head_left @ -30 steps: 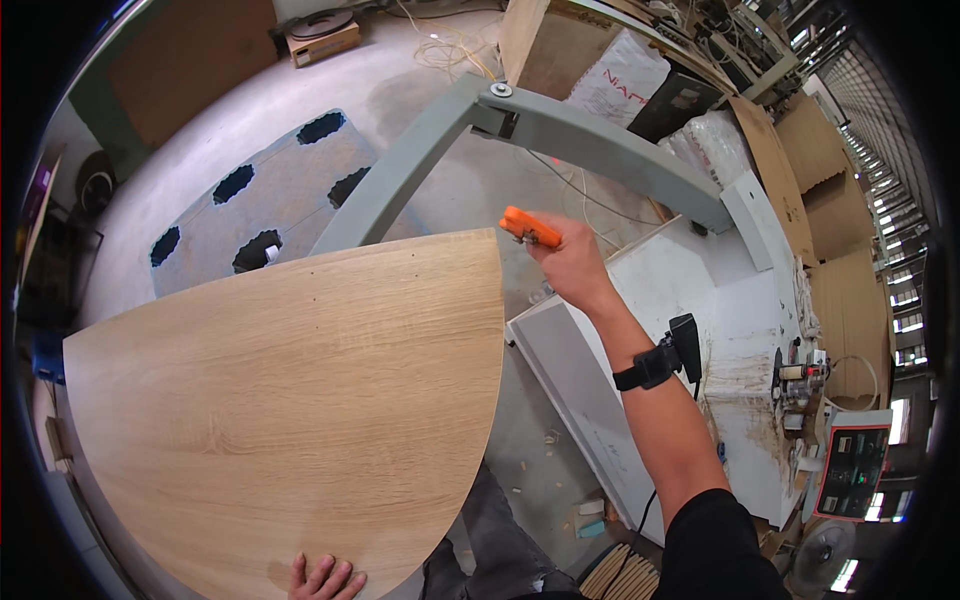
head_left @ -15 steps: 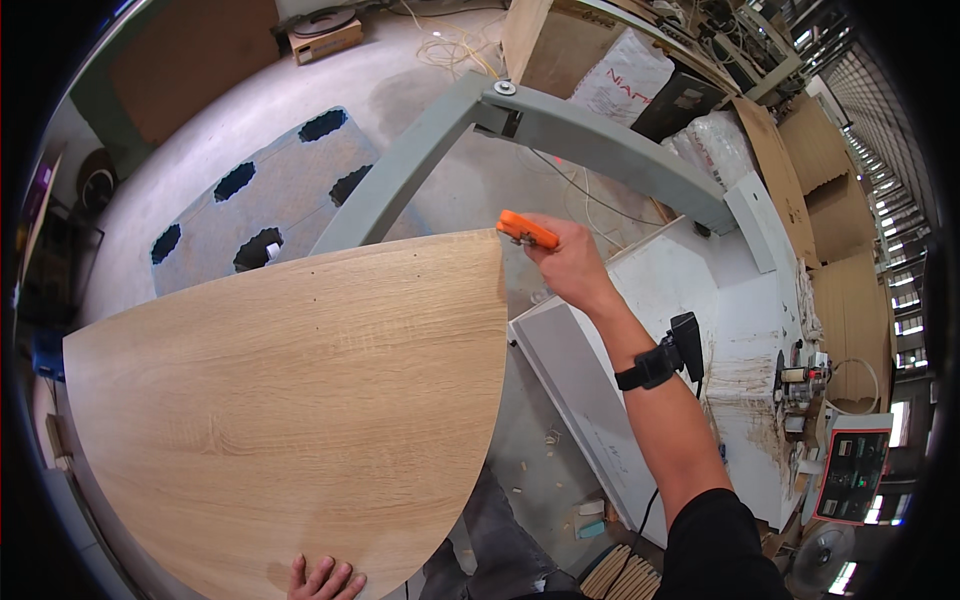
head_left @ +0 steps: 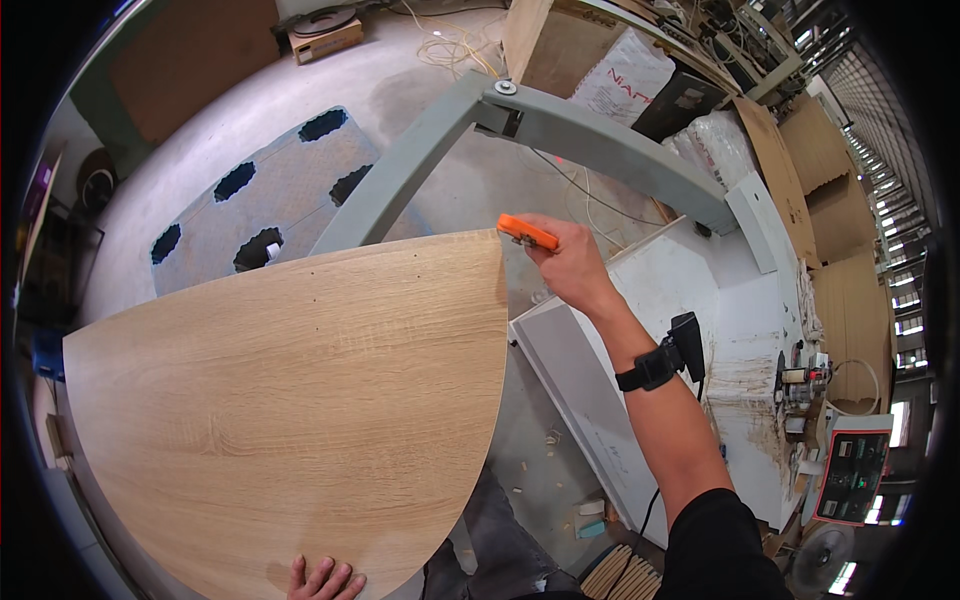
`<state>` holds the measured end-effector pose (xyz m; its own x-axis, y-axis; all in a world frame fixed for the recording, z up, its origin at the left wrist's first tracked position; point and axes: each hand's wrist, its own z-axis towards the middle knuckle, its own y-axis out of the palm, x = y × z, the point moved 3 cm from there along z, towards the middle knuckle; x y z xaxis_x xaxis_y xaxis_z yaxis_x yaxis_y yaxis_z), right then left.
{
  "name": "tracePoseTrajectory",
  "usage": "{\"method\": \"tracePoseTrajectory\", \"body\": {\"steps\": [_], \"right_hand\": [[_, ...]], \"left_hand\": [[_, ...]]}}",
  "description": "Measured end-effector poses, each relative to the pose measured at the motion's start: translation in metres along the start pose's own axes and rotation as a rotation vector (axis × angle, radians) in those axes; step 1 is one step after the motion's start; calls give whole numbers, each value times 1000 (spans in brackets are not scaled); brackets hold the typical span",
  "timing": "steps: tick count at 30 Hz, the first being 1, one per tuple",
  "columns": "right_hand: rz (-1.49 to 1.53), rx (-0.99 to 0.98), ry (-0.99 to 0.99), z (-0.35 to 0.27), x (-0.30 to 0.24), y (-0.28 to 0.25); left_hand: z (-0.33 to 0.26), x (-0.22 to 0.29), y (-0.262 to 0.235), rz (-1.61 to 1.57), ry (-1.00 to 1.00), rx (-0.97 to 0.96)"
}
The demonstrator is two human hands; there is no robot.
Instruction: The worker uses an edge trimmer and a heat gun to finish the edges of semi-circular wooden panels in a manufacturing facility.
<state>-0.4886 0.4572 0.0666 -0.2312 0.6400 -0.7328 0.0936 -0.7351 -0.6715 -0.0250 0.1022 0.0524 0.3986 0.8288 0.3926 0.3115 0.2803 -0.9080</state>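
Observation:
A large wood-grain board (head_left: 290,390) with small dark holes near its far edge fills the left and middle of the view. My right hand (head_left: 572,265) is closed round an orange hand tool (head_left: 530,230), whose exact kind I cannot make out. This tool sits at the board's far right corner, dark metal showing on its underside. On the board's near edge lies my left hand (head_left: 325,580), fingers stretched over the surface. Its palm is cut off by the lower border of the view.
Beyond the board a grey metal arm (head_left: 610,140) bends across to a white machine table (head_left: 670,300). A control panel (head_left: 853,475) stands at the right. Wood scraps (head_left: 553,437) lie on the floor, and a holed blue-grey sheet (head_left: 285,195) lies at the far left.

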Motion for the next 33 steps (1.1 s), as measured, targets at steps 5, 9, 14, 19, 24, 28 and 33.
{"method": "tracePoseTrajectory", "body": {"steps": [5,9,14,19,24,28,33], "right_hand": [[17,-50,66,-1,0,0],[19,-43,45,0,1,1],[-98,-44,-16,1,-4,-2],[-110,-62,-114,-5,-14,0],[-108,-56,-211,-1,-20,23],[-85,-49,-350,3,-49,50],[-65,-114,-445,-19,-106,102]], "left_hand": [[0,1,0,10,0,-12],[-2,0,1,3,-4,-11],[0,0,3,-19,-7,-1],[10,0,-2,15,-8,-25],[40,9,-12,13,-74,26],[76,11,-11,67,-171,132],[156,-7,-44,-181,-321,394]]}}
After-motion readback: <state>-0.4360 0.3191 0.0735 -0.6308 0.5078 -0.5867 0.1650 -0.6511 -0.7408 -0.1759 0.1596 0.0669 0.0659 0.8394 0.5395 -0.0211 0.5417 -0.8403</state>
